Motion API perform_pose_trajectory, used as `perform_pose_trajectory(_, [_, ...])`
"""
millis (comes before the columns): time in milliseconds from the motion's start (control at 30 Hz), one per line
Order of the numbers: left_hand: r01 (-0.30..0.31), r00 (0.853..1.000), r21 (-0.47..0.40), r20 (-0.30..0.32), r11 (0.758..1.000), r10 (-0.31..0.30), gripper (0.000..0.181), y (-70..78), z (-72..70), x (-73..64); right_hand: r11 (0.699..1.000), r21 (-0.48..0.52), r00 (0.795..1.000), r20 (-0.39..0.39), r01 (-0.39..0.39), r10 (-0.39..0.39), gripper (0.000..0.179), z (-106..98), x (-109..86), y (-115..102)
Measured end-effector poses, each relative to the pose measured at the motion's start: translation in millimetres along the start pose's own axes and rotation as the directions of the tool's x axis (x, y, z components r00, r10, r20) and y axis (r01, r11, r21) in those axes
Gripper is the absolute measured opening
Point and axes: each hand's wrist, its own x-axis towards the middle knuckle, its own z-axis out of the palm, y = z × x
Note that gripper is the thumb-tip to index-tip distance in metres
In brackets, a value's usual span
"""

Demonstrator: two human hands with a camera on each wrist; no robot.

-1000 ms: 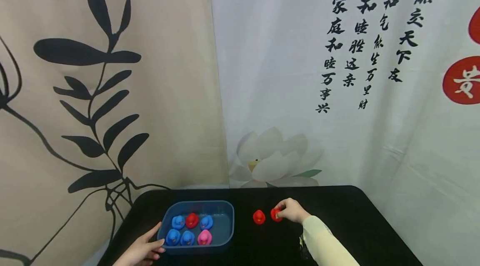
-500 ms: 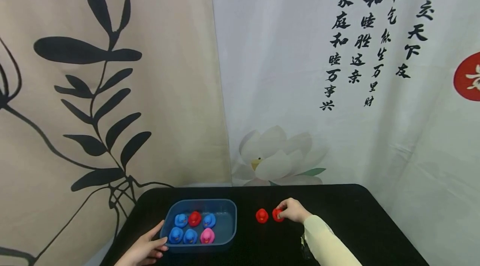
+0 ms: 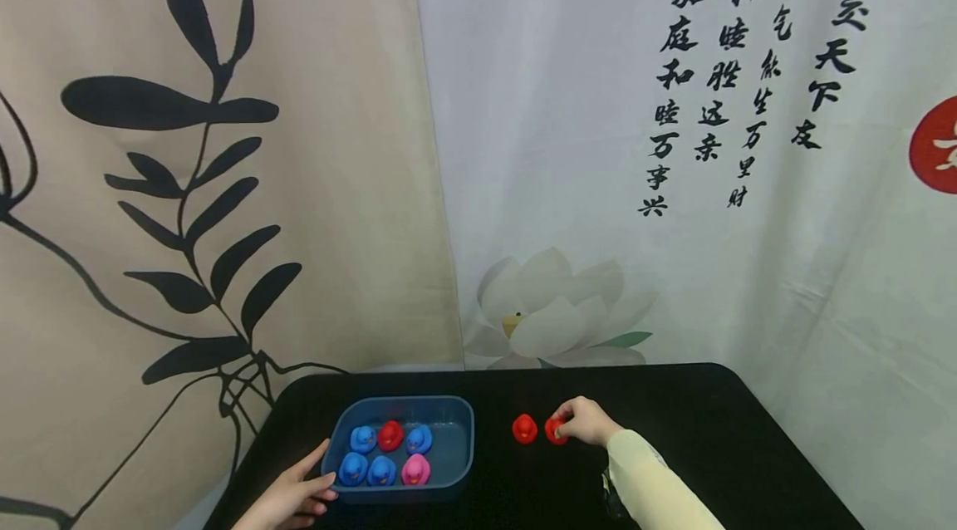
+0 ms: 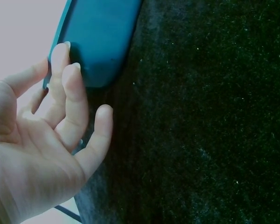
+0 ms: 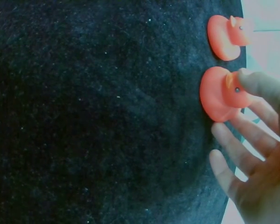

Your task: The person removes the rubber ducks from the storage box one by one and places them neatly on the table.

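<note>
In the head view a blue plastic box (image 3: 450,463) stands on the black table, holding several blue rubber ducks (image 3: 353,468), one red duck (image 3: 390,435) and one pink duck (image 3: 415,470). My left hand (image 3: 290,497) holds the box's near left corner, thumb along the left side and index finger at the front; its other fingers are loosely bent in the left wrist view. To the right of the box, my right hand (image 3: 587,420) pinches a red rubber duck (image 5: 217,95) with thumb and fingers, partly covering it. Another red duck (image 3: 525,429) sits just left of it.
The black table (image 3: 673,405) has rounded far corners. Behind it hangs a cloth backdrop (image 3: 359,181) printed with dark leaves, a lotus and writing. Part of a dark object (image 3: 611,497) shows under the right sleeve.
The head view has shifted slightly, so the table things appear a little further right. Both hands keep their places, the right one staying on the same red duck. All ducks stay put.
</note>
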Motion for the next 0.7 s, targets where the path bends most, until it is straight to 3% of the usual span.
perform_pose_trajectory(367, [-0.004,1.000,-0.014,0.022,1.000,0.004,0.083,-4.0,-1.4,3.2,0.989,0.150,0.999,-0.028,-0.014,0.018,0.025,5.2,-3.5,12.3])
perform_pose_trajectory(700, [-0.032,0.998,-0.021,0.056,0.999,0.033,0.082,-8.6,-3.7,4.3,0.970,0.231,0.992,-0.078,-0.080,0.100,0.030,10.5,-5.1,13.1])
